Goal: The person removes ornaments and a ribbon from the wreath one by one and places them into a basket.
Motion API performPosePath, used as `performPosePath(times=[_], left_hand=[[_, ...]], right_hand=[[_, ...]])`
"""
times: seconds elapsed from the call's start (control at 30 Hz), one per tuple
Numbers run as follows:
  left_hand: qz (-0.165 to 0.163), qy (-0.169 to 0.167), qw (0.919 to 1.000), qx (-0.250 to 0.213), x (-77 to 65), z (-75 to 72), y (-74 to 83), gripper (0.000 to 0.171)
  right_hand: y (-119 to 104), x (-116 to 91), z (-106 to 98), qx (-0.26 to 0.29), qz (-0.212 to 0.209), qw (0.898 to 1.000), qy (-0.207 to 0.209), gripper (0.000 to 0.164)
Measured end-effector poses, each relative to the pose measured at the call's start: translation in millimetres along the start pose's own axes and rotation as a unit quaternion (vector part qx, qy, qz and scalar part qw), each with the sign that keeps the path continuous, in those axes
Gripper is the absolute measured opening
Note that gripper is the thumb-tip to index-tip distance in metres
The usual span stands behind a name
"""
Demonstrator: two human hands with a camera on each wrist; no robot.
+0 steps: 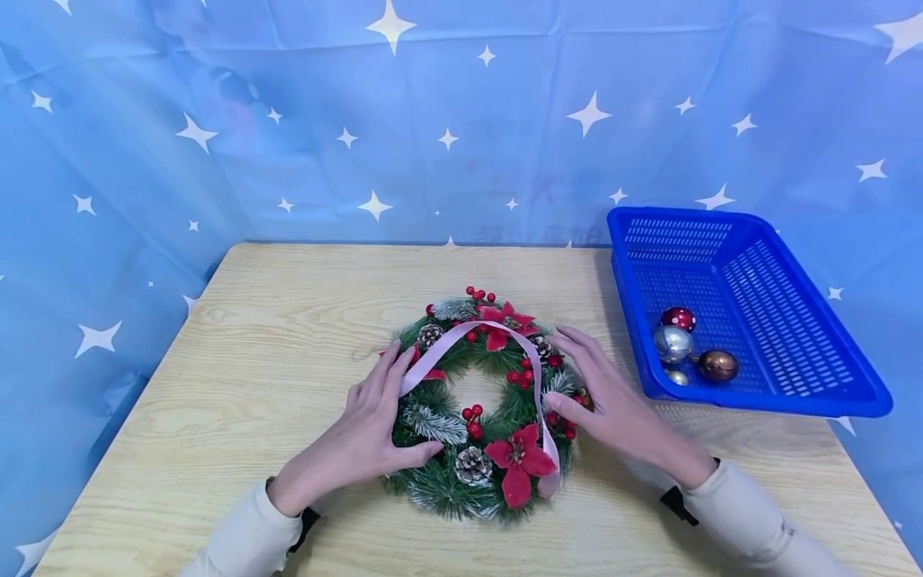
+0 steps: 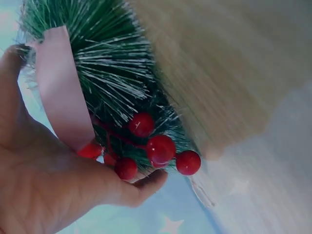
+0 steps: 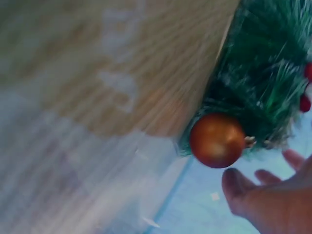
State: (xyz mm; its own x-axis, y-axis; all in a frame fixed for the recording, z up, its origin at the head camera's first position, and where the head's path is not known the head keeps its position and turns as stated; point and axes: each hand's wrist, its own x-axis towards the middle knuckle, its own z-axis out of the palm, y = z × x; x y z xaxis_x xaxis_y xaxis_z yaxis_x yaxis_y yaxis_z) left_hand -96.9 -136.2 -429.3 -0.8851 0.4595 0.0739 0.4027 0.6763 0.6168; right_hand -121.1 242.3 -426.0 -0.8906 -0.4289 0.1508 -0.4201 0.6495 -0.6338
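Observation:
A green wreath [image 1: 447, 497] lies on the table, decorated with red poinsettias [image 1: 516, 463], pine cones [image 1: 473, 465], red berries [image 2: 161, 148] and frosted sprigs [image 1: 436, 425]. A pale pink ribbon [image 1: 537, 369] arches loosely across it. My left hand [image 1: 368, 429] rests at the wreath's left side, fingers along the ribbon's left end and thumb spread over the greenery. In the left wrist view, berries lie right at its fingertip. At the right side, my right hand [image 1: 613, 401] is spread with fingers apart, close to a copper-coloured ball ornament [image 3: 217, 140] on the wreath.
A blue plastic basket [image 1: 764, 401] stands at the right back of the wooden table [image 1: 216, 417]. Inside are a silver ball [image 1: 674, 343], a brown ball [image 1: 718, 365], a dotted red ball [image 1: 679, 319] and a small pale one. Blue star-patterned cloth [image 1: 433, 176] hangs behind.

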Motion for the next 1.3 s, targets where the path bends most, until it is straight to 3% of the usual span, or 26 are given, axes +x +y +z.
performPosePath(times=[0.13, 0.3, 0.6, 0.77, 1.03, 1.17, 1.3], left_hand=[[0.024, -0.01, 0.9997, -0.001, 6.5, -4.7, -6.8, 0.128], [0.026, 0.005, 0.9996, 0.005, 8.0, -7.2, -7.7, 0.129], [-0.068, 0.075, 0.9942, 0.034, -8.7, -6.6, 18.5, 0.127], [-0.089, 0.081, 0.9923, 0.027, -17.5, 0.4, 28.9, 0.134], [-0.065, 0.042, 0.9969, 0.012, -17.6, 5.9, 23.7, 0.142], [-0.044, 0.026, 0.9987, 0.002, -14.6, 3.6, 16.8, 0.141], [-0.027, 0.016, 0.9995, -0.001, -12.3, 1.2, 11.3, 0.14]], right_hand=[[3, 1, 0, 0.015, 0.015, 0.999, -0.033, 0.068], [0, -2, 2, 0.011, 0.028, 0.999, -0.034, 0.061], [-9, -12, 8, 0.0, 0.054, 0.998, -0.015, 0.066], [-16, -18, 14, -0.009, 0.061, 0.998, -0.003, 0.067], [-28, -29, 23, -0.056, 0.059, 0.997, 0.002, 0.073], [-29, -32, 19, -0.06, 0.054, 0.997, 0.003, 0.076], [-24, -27, 11, -0.068, 0.034, 0.997, 0.029, 0.07]])
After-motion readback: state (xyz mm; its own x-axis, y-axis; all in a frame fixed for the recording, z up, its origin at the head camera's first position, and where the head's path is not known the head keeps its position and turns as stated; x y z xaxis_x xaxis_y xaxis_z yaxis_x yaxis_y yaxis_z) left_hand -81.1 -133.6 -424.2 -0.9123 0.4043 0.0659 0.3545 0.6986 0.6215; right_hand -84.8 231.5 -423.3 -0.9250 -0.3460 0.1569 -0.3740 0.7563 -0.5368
